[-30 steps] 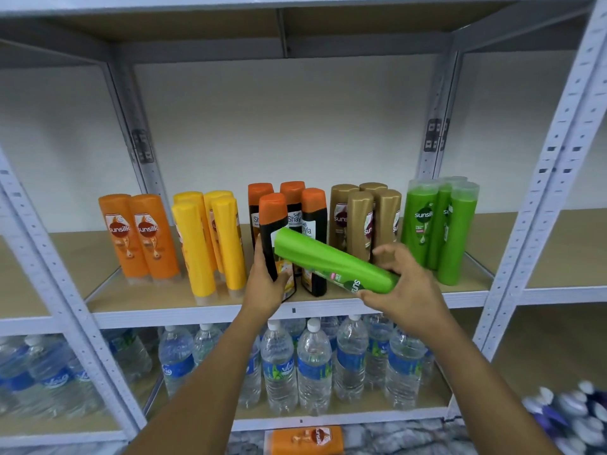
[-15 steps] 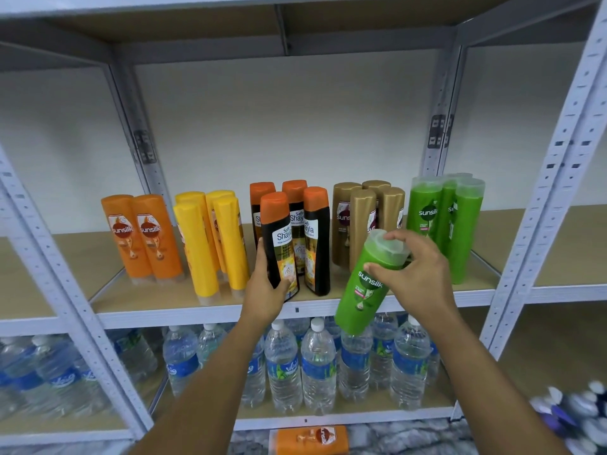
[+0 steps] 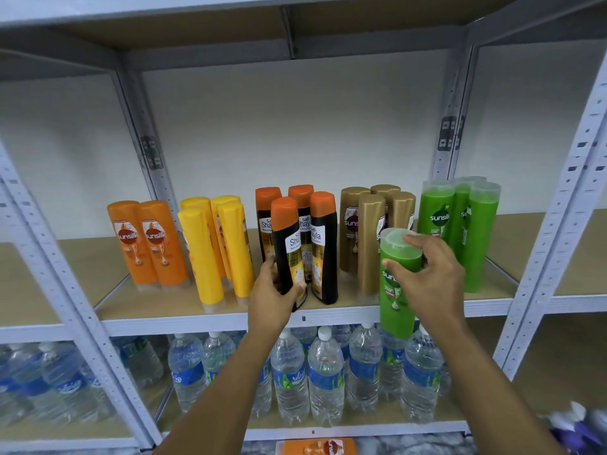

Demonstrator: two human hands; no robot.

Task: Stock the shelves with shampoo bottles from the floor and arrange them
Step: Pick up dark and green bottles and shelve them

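An orange shampoo bottle [image 3: 317,447] lies on the floor at the bottom edge. Above it, water bottles [image 3: 325,377] fill the lower shelf. The right hand [image 3: 430,284] grips a green Sunsilk bottle [image 3: 395,300] near its cap, upright in front of the middle shelf [image 3: 345,315] edge, its base below the board. The left hand [image 3: 274,298] clasps the front black Safi Shayla bottle [image 3: 289,251] standing on that shelf. Behind stand gold bottles [image 3: 371,244], green bottles [image 3: 460,231], yellow bottles [image 3: 213,251] and orange Sunsilk bottles [image 3: 147,244].
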